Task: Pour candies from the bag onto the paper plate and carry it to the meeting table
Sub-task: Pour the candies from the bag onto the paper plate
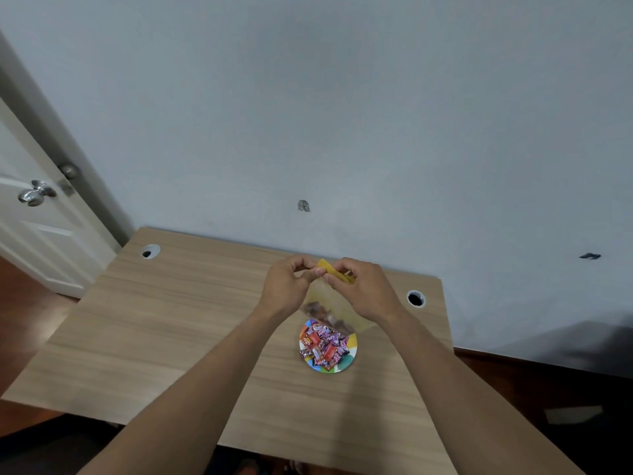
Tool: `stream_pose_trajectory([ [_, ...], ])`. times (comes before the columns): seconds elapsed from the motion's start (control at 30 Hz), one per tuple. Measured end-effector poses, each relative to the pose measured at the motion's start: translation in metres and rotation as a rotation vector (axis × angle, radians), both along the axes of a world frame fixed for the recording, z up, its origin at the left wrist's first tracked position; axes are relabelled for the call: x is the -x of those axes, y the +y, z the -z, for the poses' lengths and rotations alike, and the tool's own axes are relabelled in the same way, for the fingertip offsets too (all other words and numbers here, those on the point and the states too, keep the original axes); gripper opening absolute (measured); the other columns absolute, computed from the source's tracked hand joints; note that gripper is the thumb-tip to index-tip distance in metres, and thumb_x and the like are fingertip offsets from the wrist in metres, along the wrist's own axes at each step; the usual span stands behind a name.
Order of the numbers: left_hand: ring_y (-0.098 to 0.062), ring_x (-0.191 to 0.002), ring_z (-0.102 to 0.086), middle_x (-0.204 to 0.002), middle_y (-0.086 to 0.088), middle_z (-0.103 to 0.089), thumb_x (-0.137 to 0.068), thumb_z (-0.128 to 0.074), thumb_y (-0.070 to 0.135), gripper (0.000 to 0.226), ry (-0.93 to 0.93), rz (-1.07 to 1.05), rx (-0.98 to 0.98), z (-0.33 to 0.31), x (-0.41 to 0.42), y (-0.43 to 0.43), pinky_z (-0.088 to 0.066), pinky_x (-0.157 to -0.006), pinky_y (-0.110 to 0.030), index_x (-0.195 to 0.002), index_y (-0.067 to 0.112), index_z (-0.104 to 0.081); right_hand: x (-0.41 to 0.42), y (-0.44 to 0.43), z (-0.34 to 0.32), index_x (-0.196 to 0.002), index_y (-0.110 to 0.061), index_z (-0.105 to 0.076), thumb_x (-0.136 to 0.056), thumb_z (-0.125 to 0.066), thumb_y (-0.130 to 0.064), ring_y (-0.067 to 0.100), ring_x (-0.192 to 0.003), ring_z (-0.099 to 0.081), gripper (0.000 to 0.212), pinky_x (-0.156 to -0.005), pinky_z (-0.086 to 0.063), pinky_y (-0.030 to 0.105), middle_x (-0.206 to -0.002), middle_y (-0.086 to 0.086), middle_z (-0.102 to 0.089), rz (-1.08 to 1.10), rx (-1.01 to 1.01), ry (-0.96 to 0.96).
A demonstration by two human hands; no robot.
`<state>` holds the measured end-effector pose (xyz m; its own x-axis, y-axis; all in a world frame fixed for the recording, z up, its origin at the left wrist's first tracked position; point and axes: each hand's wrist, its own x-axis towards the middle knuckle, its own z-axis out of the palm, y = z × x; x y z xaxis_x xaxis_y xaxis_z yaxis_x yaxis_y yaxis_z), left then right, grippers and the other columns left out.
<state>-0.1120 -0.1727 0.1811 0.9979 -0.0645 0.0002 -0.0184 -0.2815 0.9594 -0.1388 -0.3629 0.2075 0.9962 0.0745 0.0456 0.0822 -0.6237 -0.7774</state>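
A colourful paper plate (349,362) lies on the wooden desk (178,323) and holds a heap of wrapped candies (325,346). Above it hangs a clear plastic bag (334,305) with a yellow top strip; a few candies remain in its lower part. My left hand (286,286) pinches the bag's top from the left. My right hand (363,289) grips the yellow strip from the right. The bag's lower edge overlaps the far rim of the plate.
The desk stands against a pale wall and has two cable holes, one at the far left (150,252) and one at the right (416,298). A white door (34,207) with a metal knob is to the left. Dark floor lies to the right.
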Motion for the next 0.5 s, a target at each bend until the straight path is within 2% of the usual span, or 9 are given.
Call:
stream_pose_trajectory([
  [0.13, -0.016, -0.097, -0.075, -0.093, 0.002, -0.081, -0.095, -0.079, 0.016, 0.007, -0.05, -0.049, -0.099, -0.002, 0.0, -0.003, -0.055, -0.09, -0.032, -0.088, 0.013, -0.079, -0.003, 0.003, 0.004, -0.091, -0.025, -0.077, -0.095, -0.075, -0.052, 0.008, -0.057, -0.048, 0.027, -0.059, -0.041, 0.032, -0.07, -0.001, -0.067, 0.002, 0.027, -0.027],
  [0.27, -0.012, -0.097, -0.075, -0.095, 0.004, -0.082, -0.097, -0.078, 0.018, 0.008, -0.048, -0.056, -0.078, -0.004, -0.003, 0.0, -0.055, -0.09, -0.028, -0.09, 0.014, -0.079, -0.008, -0.002, -0.001, -0.095, -0.028, -0.079, -0.095, -0.074, -0.054, 0.006, -0.06, -0.05, 0.027, -0.061, -0.044, 0.033, -0.07, -0.009, -0.067, -0.027, 0.082, -0.055],
  [0.4, -0.012, -0.099, -0.075, -0.096, 0.004, -0.082, -0.096, -0.078, 0.019, 0.009, -0.055, -0.087, -0.05, -0.002, -0.005, 0.004, -0.055, -0.091, -0.029, -0.091, 0.012, -0.079, -0.011, -0.006, 0.0, -0.094, -0.029, -0.079, -0.094, -0.07, -0.061, 0.011, -0.064, -0.059, 0.033, -0.064, -0.053, 0.043, -0.075, -0.006, -0.072, -0.021, 0.145, -0.048],
  [0.5, -0.014, -0.098, -0.075, -0.098, 0.001, -0.082, -0.096, -0.079, 0.019, 0.01, -0.05, -0.116, -0.033, -0.001, -0.009, 0.011, -0.055, -0.09, -0.03, -0.091, 0.011, -0.078, -0.01, -0.01, 0.003, -0.096, -0.028, -0.08, -0.093, -0.072, -0.058, 0.014, -0.068, -0.063, 0.031, -0.067, -0.054, 0.044, -0.077, -0.006, -0.074, -0.014, 0.152, -0.028],
])
